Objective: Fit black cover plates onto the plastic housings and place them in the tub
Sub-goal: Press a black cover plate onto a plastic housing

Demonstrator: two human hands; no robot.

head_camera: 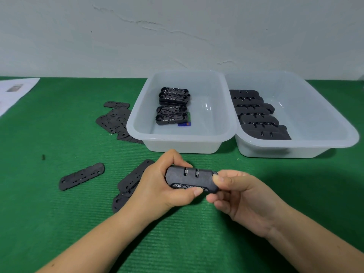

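A black plastic housing (189,178) is held level above the green mat, in front of the tubs. My left hand (163,186) wraps its left end, thumb along the lower edge. My right hand (242,196) pinches its right end between thumb and fingers. The left tub (137,127) holds several open housings (173,106). Several covered housings (256,115) lie in a row in the right tub (334,125). Loose black cover plates lie on the mat: one alone (81,176), a stack (130,182) under my left wrist, a pile (116,120) beside the left tub.
The green mat (49,223) covers the table up to a white wall. A sheet of paper (15,91) lies at the far left corner. A small dark speck (43,157) sits on the mat to the left.
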